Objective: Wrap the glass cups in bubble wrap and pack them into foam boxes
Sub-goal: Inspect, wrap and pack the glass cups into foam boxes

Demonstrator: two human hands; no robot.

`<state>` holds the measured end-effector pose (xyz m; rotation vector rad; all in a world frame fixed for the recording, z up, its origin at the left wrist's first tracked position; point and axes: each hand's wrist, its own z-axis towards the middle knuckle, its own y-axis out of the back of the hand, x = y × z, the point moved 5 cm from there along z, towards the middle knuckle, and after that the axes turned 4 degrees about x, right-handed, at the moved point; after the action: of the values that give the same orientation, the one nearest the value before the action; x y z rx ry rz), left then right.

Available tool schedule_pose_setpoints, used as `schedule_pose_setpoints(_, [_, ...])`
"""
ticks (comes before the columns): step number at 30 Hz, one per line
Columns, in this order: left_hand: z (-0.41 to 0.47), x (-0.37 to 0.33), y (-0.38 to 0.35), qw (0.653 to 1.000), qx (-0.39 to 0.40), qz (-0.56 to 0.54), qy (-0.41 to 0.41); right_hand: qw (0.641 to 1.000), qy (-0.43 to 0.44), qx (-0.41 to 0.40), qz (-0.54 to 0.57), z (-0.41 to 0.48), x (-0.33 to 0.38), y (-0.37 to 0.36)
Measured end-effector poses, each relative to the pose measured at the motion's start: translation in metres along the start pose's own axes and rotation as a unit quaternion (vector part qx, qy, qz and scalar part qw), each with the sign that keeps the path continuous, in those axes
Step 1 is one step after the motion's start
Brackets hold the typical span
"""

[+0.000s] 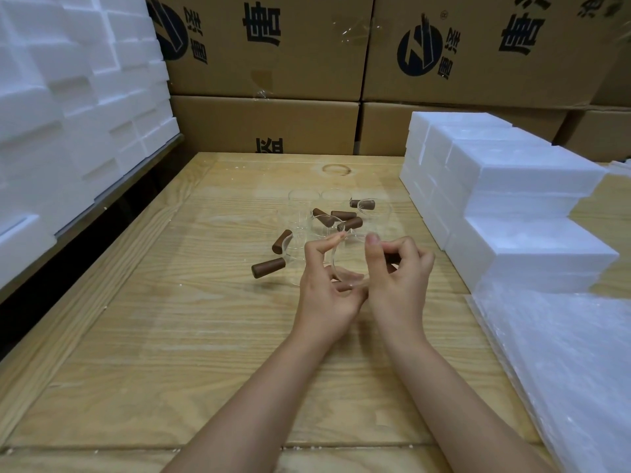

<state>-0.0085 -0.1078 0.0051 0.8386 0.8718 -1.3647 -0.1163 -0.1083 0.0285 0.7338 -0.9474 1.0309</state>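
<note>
Now cup (349, 264) betw. L hand (324, 290), R hand (400, 279)

Your right hand (399, 278) covers the handle of the glass cup (351, 271) you hold, so only a brown sliver shows between your fingers. Your left hand (324, 288) hides the cup's left wall. Behind it, the clear bodies of the other cups (304, 213) fade into the wood, so you cannot count them with certainty. The bubble wrap (563, 353) runs off the right and bottom edges. The stacked foam pieces (68, 114) run off the left, and the print on the cartons (266, 46) is cropped at the top.
</note>
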Motion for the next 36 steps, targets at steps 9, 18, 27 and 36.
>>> schedule_pose_setpoints(9, [0.001,0.000,-0.002,0.999,0.021,-0.034,-0.004,0.999,0.042,-0.027,0.010,-0.005,0.002,-0.001])
schedule_pose_setpoints(18, [0.002,-0.007,-0.001,0.997,0.020,-0.072,-0.010,0.997,-0.013,-0.017,0.070,0.005,-0.013,0.007])
schedule_pose_setpoints(27, [0.001,-0.004,0.000,0.996,0.048,-0.077,0.010,0.994,0.057,-0.008,0.095,0.007,-0.006,0.009])
schedule_pose_setpoints(36, [0.006,0.011,-0.004,0.920,0.035,-0.344,0.183,0.990,0.112,0.050,0.077,0.004,-0.003,0.006])
